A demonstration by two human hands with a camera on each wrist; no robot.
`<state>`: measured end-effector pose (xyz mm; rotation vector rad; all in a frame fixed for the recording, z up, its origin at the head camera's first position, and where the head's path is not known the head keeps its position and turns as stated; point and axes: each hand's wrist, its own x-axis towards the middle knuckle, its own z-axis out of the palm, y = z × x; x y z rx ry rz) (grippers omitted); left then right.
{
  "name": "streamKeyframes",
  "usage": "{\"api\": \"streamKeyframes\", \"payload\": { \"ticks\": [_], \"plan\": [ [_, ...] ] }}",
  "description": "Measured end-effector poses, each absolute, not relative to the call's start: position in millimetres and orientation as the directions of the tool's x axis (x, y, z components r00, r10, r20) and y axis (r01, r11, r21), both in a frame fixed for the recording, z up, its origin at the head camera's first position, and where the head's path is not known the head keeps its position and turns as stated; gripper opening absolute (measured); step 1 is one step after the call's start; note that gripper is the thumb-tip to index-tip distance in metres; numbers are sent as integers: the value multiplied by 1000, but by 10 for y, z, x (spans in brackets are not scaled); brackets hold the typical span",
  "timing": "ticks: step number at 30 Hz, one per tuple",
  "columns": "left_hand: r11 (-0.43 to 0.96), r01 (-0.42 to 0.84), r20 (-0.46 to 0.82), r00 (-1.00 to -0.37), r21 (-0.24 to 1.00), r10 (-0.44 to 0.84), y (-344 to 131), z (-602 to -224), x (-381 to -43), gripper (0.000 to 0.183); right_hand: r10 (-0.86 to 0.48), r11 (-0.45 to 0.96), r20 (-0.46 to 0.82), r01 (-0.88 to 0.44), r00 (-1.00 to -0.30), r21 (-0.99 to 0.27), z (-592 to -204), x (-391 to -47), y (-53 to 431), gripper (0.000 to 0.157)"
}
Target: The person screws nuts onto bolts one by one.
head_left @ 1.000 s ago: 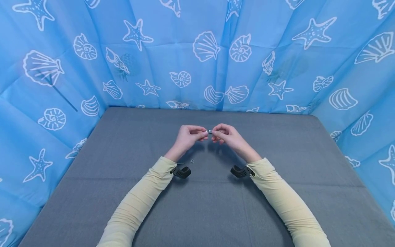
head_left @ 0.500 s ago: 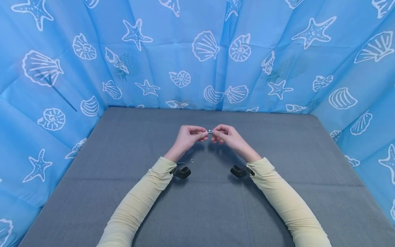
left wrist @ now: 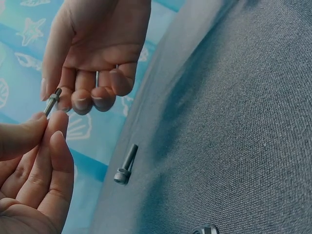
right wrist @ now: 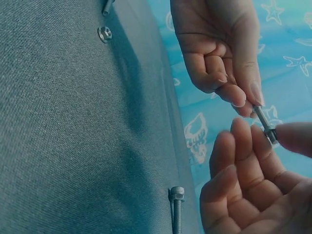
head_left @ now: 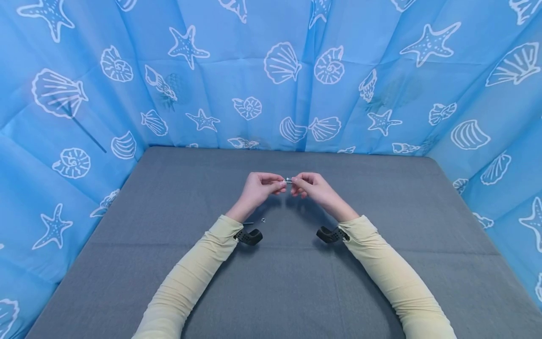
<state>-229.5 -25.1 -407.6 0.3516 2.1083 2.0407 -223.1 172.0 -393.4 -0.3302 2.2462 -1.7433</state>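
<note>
Head view: compared with a second ago, the right hand (head_left: 312, 185) sits very slightly lower, and a little more metal shows in the gap to the left hand (head_left: 260, 185). The bolt (head_left: 289, 182) remains held between both sets of fingertips, above the far part of the worktop (head_left: 275, 287). The loose nut (head_left: 263, 220) and a rod-like piece (head_left: 249, 223) lie where they lay; the left sleeve (head_left: 188, 278) and wrist mount (head_left: 250, 237) stand close beside that piece, which shows only as a short stretch.

Left wrist view: the left hand pinches the bolt's shaft between thumb and finger, its lower end covered. The loose nut is cut off by the bottom edge.

Right wrist view: the right hand's thumb and index finger pinch the held nut (right wrist: 269, 133) near the bolt's lower end; contact behind it is hidden. A second bolt (right wrist: 178, 209), wearing a nut, runs out of frame at the bottom. The rod-like piece is cropped at the top.
</note>
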Motion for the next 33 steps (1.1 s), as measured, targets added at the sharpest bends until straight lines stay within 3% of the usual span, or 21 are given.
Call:
{"api": "streamKeyframes", "payload": {
  "ticks": [4,10,16,23,28,33],
  "plan": [
    [32,64,52,-959,997,277,-245,-4099,-2291,22,-331,249,-93,8,-939,-968,-3940,-2241,1718,39],
    [41,82,68,-962,996,264,-248,-4116,-2289,16,-353,230,-66,-18,-933,-973,-3957,-2239,1736,28],
    [36,79,66,-958,996,279,-243,-4114,-2284,20,-344,253,-82,-8,-936,-967,-3969,-2237,1725,41],
    [33,73,62,-964,997,259,-239,-4108,-2286,17,-352,227,-56,-27,-934,-973,-3949,-2223,1730,30],
    [41,70,57,-963,997,264,-234,-4111,-2284,20,-345,262,-68,-26,-936,-965,-3947,-2235,1723,40],
    [33,66,55,-964,997,259,-237,-4112,-2275,19,-357,219,-40,-42,-933,-975,-3948,-2229,1735,34]
  ]
}}
